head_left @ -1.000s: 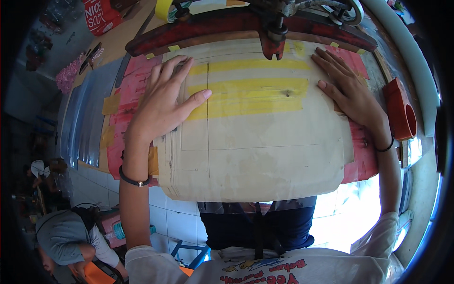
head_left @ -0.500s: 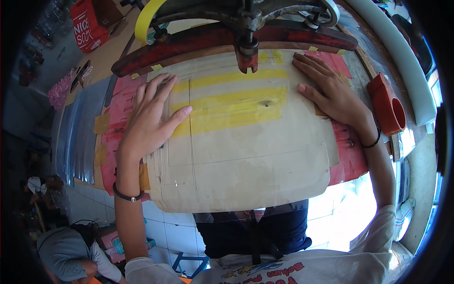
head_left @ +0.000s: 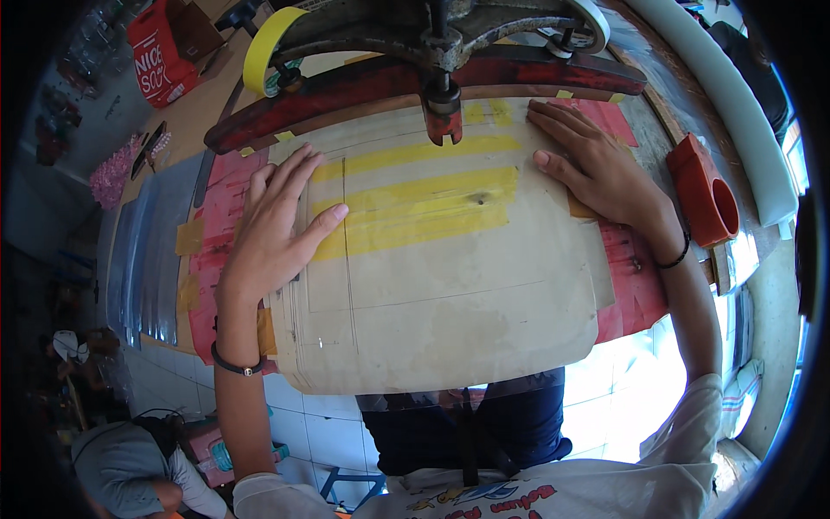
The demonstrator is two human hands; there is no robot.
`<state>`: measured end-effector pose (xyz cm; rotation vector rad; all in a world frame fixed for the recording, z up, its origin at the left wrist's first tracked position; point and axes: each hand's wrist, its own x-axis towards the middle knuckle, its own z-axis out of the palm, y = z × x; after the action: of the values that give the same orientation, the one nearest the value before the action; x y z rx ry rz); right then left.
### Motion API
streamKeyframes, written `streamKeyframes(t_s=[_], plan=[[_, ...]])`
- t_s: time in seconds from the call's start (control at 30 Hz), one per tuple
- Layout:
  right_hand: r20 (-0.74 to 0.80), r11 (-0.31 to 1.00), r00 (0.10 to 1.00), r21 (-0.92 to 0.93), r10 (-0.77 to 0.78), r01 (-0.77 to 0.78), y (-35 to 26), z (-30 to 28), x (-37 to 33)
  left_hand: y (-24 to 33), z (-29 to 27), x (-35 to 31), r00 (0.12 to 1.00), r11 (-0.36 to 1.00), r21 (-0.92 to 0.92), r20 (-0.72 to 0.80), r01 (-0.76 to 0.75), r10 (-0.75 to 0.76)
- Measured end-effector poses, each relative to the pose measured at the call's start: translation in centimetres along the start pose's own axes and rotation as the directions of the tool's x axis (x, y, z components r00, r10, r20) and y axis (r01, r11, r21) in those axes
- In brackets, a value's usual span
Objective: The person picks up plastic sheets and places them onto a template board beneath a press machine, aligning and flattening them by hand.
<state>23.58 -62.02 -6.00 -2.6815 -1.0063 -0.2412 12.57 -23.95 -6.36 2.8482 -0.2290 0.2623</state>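
Note:
A large cream-coloured sheet [head_left: 450, 320] lies in front of me, marked with thin dark lines and crossed by strips of yellow tape [head_left: 424, 203]. My left hand [head_left: 281, 221] rests on its left side, fingers stretched forward and thumb apart. On the far right part of the sheet lies my right hand [head_left: 596, 164], flat with its thumb spread. Neither hand grips anything. Just beyond the sheet runs a long red bar [head_left: 346, 99] of a machine, and a forked metal end [head_left: 444, 125] hangs over the sheet's far edge.
Red sheeting [head_left: 635, 259] shows under both sides. A red holder with a round hole [head_left: 705, 195] stands at the right. Rolls of yellow tape [head_left: 264, 52] and white tape [head_left: 596, 26] hang on the machine. Clear plastic sheets [head_left: 156, 251] lie left; a person [head_left: 121, 467] crouches lower left.
The view has shifted slightly, so the sheet and machine sit a little differently in the picture. Both hands keep their places on the sheet.

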Motion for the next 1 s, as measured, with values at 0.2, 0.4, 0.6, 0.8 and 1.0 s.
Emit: streamKeyframes(t_s=[0.2,0.4,0.6,0.8,1.0], plan=[[-0.017,1.0,1.0,0.024,-0.011,0.012,0.1,0.2,0.2,-0.2,0.0,-0.1,1.0,1.0,0.019,-0.019,-0.006,0.006],[0.017,0.998,0.999,0.044,-0.046,0.045,0.2,-1.1,-0.4,0.8,-0.6,-0.2,0.99,0.993,-0.107,-0.137,-0.059,0.044],[0.086,0.987,0.996,0.16,-0.009,-0.005,-0.2,-1.6,-0.4,0.5,-0.8,-0.4,0.989,0.99,-0.139,-0.146,-0.033,0.012],[0.114,0.991,0.991,0.12,-0.065,0.051,-0.8,-2.0,-0.3,0.2,-0.8,-0.3,0.976,0.995,-0.036,-0.198,-0.096,0.087],[-0.037,0.959,0.978,0.191,-0.204,0.207,-0.6,-2.4,-0.7,0.5,-1.2,-0.1,0.937,0.983,-0.01,-0.304,-0.182,0.17]])
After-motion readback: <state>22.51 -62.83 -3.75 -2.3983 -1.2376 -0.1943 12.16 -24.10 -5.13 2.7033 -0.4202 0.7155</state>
